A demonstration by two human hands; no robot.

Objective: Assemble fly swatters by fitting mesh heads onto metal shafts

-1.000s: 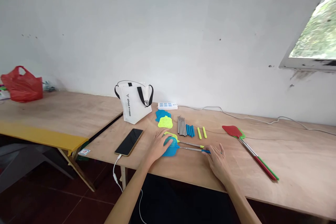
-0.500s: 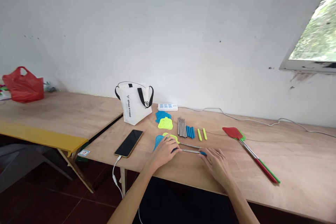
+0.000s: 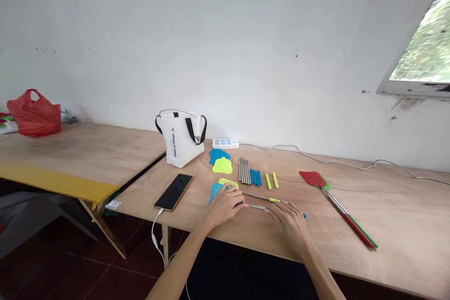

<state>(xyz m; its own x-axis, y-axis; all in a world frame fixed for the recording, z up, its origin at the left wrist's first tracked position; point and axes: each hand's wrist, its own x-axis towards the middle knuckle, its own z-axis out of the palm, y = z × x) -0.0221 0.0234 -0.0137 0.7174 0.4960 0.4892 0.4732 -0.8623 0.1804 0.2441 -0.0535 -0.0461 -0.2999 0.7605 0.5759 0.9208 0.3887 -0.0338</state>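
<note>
Near the table's front edge, a blue fly swatter lies under both my hands. My left hand is closed around its shaft close to the blue mesh head, partly hiding that head. Curled over the handle end is my right hand, with a blue tip showing past its fingers. Just behind lies a yellow fly swatter, its handle partly covered by my right fingertips. Farther back are loose yellow and blue swatter heads, several metal rods, blue grips and two yellow grips.
To the right lie a red fly swatter and a green one. A phone on a cable, a white bag and a power strip are left and behind. A red plastic bag sits on the other table.
The blue swatter has shifted right, so its handle tip now shows beyond my right hand. My left hand moved slightly right, and more of the yellow swatter's handle is visible.
</note>
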